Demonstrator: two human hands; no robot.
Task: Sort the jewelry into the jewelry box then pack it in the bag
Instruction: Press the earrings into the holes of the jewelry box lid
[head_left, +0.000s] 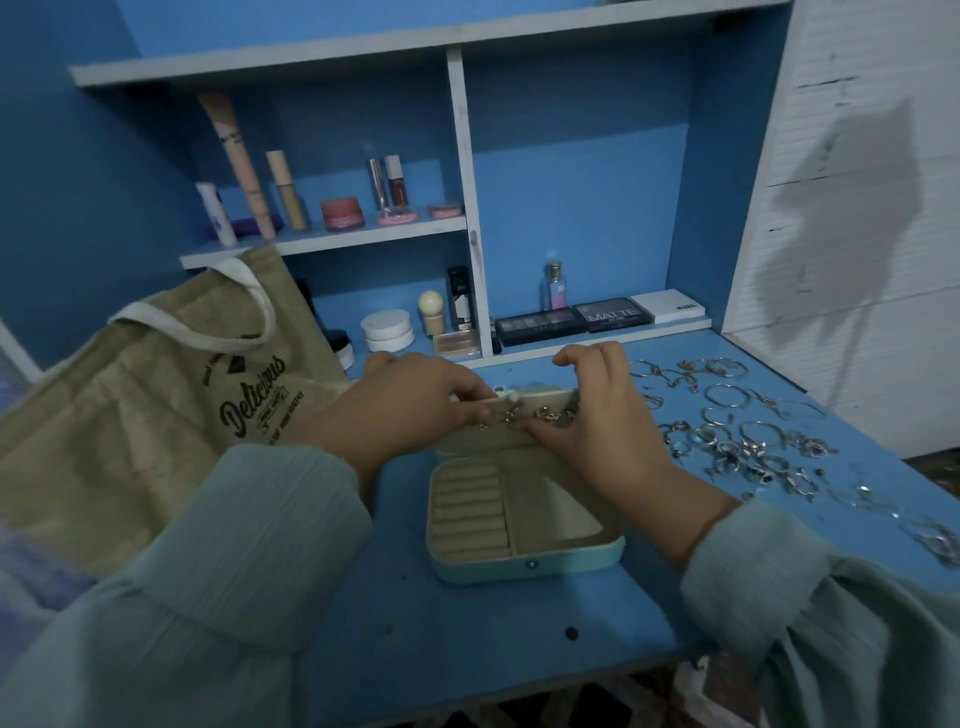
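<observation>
At mid-table your jewelry box (524, 525) sits open, lid upright, both hands at its lid: left hand (415, 410) pinching the strap, right hand (602, 431) pinching a chain (540, 415). Loose rings (748, 441) crowd the right edge; bag (156, 405) left, on blue table (467, 623).

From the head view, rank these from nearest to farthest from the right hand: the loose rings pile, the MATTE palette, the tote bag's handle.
Measured from the right hand:
1. Loose rings pile, just to its right on the desk.
2. MATTE palette, behind it at the back of the desk.
3. Tote bag's handle, far left, beyond the left hand.
</observation>
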